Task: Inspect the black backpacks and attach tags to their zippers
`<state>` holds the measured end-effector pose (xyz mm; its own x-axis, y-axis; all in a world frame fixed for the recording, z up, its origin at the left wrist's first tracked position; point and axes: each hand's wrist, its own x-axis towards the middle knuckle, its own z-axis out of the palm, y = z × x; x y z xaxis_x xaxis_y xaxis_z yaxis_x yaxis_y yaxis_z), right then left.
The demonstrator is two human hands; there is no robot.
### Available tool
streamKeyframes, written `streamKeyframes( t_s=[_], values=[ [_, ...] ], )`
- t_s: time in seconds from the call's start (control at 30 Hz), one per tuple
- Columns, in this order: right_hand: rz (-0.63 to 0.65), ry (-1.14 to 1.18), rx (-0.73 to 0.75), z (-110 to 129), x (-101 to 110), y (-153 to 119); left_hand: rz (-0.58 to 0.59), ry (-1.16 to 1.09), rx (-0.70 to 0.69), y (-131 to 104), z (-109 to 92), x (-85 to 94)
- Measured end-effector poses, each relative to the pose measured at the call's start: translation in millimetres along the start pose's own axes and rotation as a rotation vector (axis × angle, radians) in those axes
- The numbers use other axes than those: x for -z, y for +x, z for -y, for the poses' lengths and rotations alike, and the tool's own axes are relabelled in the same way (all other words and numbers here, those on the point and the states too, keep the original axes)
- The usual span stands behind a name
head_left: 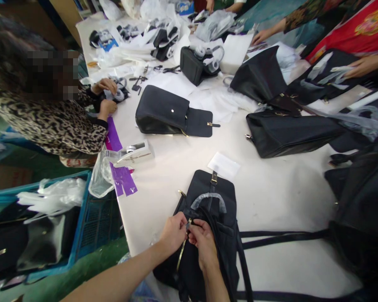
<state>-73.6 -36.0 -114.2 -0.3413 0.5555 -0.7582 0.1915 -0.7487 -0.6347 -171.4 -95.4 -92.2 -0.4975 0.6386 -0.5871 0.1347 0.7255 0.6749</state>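
Observation:
A black backpack (pixel 229 243) lies on the white table in front of me, its flap spread away from me and its straps trailing right. Clear plastic film wraps its top handle (pixel 222 204). Both my hands meet over a gold-coloured metal zipper (pixel 182 253) on the bag. My left hand (pixel 175 228) is closed in a pinch at the zipper's upper end, beside a small metal piece. Opposite it, my right hand (pixel 203 239) pinches at the same spot. What exactly sits between the fingertips is too small to make out.
Beyond lies another black backpack (pixel 164 110) with its flap out. A tape dispenser (pixel 137 153) stands at the left edge near purple tape (pixel 124 180). A blue crate (pixel 82 218) of bags is lower left. More black bags (pixel 290 130) lie right. Co-workers' hands (pixel 108 94) are nearby.

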Motion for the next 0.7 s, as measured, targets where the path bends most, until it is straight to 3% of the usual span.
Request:
streamKeyframes(
  t_s=[0.23,0.5,0.63,0.7],
  values=[
    [-0.071,-0.001,0.003,-7,-4,6,0.007,0.164,-0.139,-7,6,-1.6],
    [-0.029,0.001,0.012,0,-3,0,0.183,0.575,-0.145,-11,-5,2.5],
    [-0.068,0.0,0.039,-2,-8,3,0.192,0.487,-0.135,-12,-11,4.0],
    [-0.091,-0.006,0.065,-4,-9,4,0.161,0.255,-0.038,-12,-12,4.6]
  ],
)
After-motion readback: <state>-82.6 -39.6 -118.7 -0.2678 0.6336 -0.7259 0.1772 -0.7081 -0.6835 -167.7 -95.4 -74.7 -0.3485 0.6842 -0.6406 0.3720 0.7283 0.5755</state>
